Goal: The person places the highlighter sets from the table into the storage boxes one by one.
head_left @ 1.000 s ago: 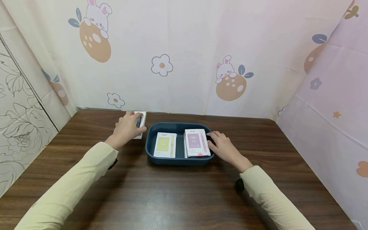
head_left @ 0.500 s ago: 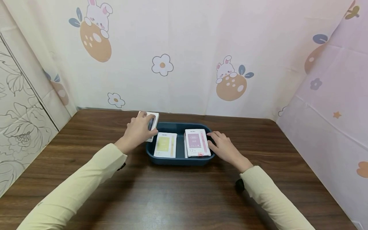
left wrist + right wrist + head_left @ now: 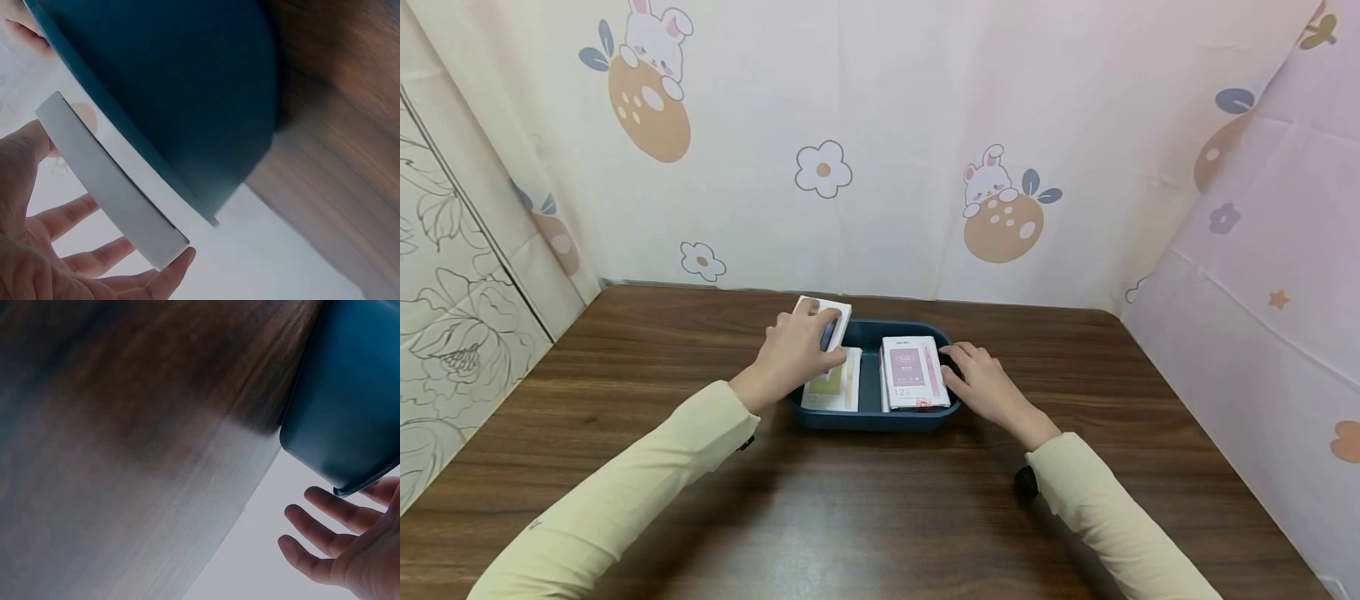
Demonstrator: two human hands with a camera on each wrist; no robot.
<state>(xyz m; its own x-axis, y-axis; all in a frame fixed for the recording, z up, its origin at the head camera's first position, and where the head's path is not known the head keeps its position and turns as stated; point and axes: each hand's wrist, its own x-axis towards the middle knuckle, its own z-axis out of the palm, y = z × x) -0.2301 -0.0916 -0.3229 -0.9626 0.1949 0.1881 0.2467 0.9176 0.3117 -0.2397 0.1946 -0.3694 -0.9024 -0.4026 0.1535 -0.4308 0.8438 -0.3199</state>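
Note:
My left hand (image 3: 790,354) grips a white box (image 3: 112,181) with a dark panel on its face, thumb on one edge and fingertips on the opposite one. The box is tilted over the left end of a dark blue plastic bin (image 3: 868,423). Under it in the bin lies a white box with a yellow-green label (image 3: 831,402), partly covered by my hand. A white box with a purple label (image 3: 913,367) lies in the bin's right half. My right hand (image 3: 988,387) is at the bin's right rim, its fingers loosely spread in the right wrist view.
The bin stands on a dark wooden table (image 3: 865,508), towards its back edge. Behind hangs a pale curtain (image 3: 895,108) printed with rabbits and flowers. Between the two labelled boxes a strip of bin floor (image 3: 869,383) shows.
My left hand has carried the white box rightwards, from the table left of the bin to over the bin's left end. My right hand has stayed at the right rim.

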